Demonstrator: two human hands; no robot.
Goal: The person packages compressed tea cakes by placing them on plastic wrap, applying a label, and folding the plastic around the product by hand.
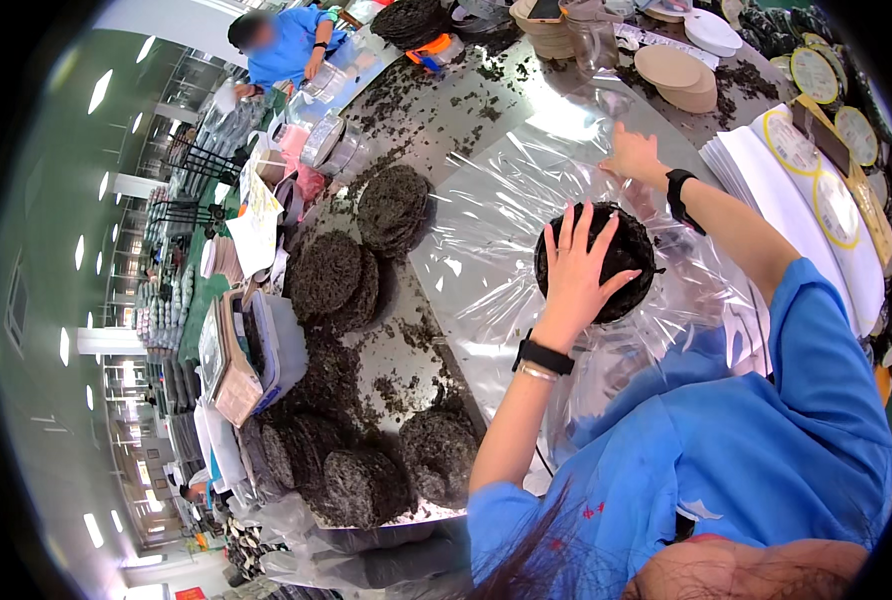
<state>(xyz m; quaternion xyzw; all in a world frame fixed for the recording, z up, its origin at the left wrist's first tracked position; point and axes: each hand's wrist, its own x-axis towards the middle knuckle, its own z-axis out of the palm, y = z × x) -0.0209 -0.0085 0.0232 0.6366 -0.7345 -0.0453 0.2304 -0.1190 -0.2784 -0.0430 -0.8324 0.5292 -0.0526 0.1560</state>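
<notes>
My left hand [577, 259] lies palm down, fingers spread, on a dark round cake [626, 289] of what looks like dried seaweed. The cake rests on clear plastic film [483, 277], whose creases run outward around it. Beyond the cake, my right hand [633, 154] reaches over the film's far side with its fingers partly extended. Whether those fingers pinch the film cannot be made out. More dark round cakes stand at the left: one stack [393, 206] near the film, another stack [330, 277] below it, and several more [438, 454] at the table's near left edge.
Loose dark crumbs cover parts of the metal table [405, 364]. A plastic bin [277, 349] sits at its left edge. Round cardboard discs [675, 75] and a clear jar [592, 41] stand at the back. White sheets [783, 202] lie right. A co-worker [288, 45] handles clear containers across the table.
</notes>
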